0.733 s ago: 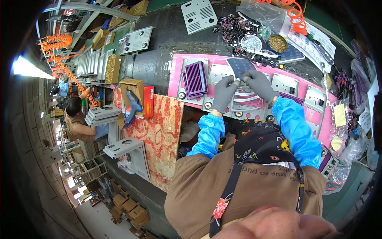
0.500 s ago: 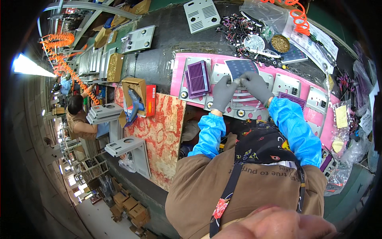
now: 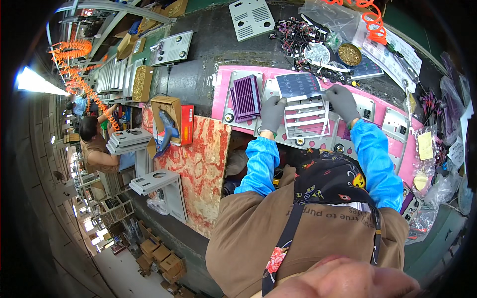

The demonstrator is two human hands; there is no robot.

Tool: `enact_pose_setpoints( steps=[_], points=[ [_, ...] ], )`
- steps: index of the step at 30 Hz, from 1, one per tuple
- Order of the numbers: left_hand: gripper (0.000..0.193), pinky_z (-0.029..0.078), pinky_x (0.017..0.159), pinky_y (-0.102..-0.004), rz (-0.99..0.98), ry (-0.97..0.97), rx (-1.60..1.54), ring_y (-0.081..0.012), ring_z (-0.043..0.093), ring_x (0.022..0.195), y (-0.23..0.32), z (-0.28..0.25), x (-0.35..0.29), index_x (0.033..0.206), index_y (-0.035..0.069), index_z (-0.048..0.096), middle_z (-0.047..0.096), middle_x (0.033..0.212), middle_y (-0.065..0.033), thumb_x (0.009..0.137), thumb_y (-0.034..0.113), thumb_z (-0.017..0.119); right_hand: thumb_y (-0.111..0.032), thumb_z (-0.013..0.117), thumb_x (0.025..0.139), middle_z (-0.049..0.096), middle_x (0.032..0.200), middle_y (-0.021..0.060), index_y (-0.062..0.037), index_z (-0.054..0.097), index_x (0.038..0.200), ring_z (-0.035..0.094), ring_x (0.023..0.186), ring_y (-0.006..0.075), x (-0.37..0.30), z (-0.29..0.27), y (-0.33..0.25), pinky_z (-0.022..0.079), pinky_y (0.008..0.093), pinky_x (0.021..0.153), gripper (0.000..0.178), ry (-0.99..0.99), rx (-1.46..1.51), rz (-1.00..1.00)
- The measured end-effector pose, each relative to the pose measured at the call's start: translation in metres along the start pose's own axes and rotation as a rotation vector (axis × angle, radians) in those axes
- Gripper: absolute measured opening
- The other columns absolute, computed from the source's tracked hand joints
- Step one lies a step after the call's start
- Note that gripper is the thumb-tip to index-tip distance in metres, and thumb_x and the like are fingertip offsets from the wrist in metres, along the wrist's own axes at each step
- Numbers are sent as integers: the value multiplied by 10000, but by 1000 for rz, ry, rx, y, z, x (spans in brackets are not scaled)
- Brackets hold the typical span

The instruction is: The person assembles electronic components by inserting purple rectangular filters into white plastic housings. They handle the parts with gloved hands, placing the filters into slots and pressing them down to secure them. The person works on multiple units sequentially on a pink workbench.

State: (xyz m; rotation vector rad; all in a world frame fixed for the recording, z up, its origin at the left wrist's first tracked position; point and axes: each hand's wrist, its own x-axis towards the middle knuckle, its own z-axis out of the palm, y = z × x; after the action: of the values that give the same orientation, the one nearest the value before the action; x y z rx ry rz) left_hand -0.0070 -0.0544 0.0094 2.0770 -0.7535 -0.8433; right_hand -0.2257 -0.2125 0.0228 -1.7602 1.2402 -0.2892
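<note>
A thin sheet of dark blue labels [image 3: 299, 85], its lower half a lattice of white and silvery strips [image 3: 307, 118], is stretched between my hands above the work surface. My left hand [image 3: 272, 114], in a grey glove, pinches its left edge with the thumb on top. At the opposite edge my right hand [image 3: 343, 103], gloved alike, is closed with the fingertips against the sheet; whether something small is between them cannot be seen. Underneath, partly covered, lie pale metal panels with round brass-coloured fittings. Purple slatted grilles [image 3: 245, 98] are stacked on a panel left of my left hand.
A pink mat [image 3: 224, 79] lies under the panels. Beyond it are tangled wired parts [image 3: 293, 42], a bowl of brass pieces [image 3: 349, 54] and papers. A boxed blue power tool [image 3: 169, 130] stands left on a red-stained board [image 3: 201, 169]. Another person [image 3: 94, 144] works far left.
My hands have moved apart, from together at the sheet's middle to its two sides. The sheet now lies flatter, with its strips spread out in view.
</note>
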Motion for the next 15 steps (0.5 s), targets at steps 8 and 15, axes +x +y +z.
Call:
enact_pose_setpoints(
  steps=[8,15],
  points=[
    [300,498,762,-409,-13,66,-4,-309,678,835,-16,-8,16,1041,-31,698,712,897,-186,920,237,638,-290,642,868,665,800,48,-21,699,938,607,688,134,-4,-94,94,492,296,591,284,250,323,187],
    [305,506,743,-450,16,203,234,-343,669,820,33,-39,12,1108,2,675,699,917,-192,915,237,649,-304,625,909,667,896,36,-37,684,1006,628,773,124,-69,-159,95,488,260,630,289,362,539,183]
  ],
)
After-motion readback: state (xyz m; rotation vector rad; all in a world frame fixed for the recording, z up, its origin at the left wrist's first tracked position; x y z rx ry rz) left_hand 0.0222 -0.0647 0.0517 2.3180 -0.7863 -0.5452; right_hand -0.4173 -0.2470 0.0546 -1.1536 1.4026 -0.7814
